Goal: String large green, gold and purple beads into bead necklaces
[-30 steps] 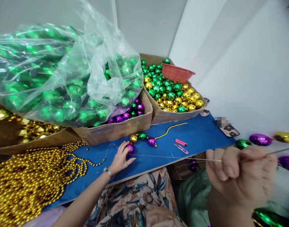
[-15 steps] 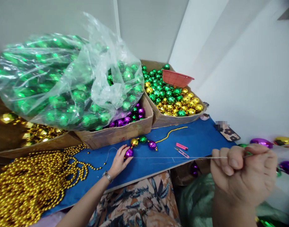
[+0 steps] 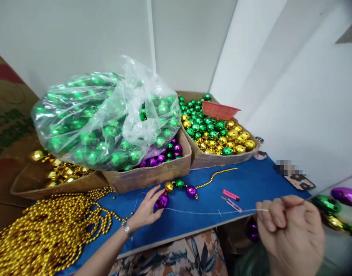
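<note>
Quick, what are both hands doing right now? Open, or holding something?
Left hand: partly curled, holding a purple bead.
Right hand: closed in a fist, holding the white thread.

No text can be read clearly; green lettering (image 3: 9, 118) on the left-hand cardboard (image 3: 16, 101) is blurred

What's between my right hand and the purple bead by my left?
Head view: a white thread over the blue tabletop, with pink snips close by.
</note>
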{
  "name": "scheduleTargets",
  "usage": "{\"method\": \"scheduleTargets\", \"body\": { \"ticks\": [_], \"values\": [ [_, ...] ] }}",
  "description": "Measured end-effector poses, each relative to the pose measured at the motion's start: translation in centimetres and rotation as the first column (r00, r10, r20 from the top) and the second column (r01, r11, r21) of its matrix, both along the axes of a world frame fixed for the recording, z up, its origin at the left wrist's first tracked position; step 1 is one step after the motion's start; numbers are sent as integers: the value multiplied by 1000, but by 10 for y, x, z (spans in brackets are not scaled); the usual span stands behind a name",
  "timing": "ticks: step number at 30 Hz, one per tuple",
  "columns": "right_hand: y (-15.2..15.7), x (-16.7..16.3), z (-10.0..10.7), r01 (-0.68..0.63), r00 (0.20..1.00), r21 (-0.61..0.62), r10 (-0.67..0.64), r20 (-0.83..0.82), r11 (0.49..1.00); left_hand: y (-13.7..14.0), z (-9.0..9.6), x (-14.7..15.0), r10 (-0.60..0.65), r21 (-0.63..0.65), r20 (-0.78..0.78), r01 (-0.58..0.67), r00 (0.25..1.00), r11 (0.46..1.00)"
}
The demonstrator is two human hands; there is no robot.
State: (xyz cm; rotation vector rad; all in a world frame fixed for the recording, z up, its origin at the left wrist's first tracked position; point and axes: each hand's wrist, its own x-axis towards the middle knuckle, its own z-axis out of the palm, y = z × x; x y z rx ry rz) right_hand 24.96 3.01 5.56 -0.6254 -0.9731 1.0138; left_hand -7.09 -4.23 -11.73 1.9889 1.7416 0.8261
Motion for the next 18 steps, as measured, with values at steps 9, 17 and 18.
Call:
{"method": "scheduleTargets", "body": {
  "ticks": [9,17,18],
  "values": [
    [5,-16,-42,-98,982,-179,124,142,979,107,159,-27,72,514,-59,-31,996,857],
    [-3,-26,-63,-101,914,-281,200,352,955,214,211,-121,576,378,-459,-439,676,815],
    [-4,-27,-65,-93,908,-312,209,362,945,213,208,-129,547,311,-528,-451,650,836]
  ]
}}
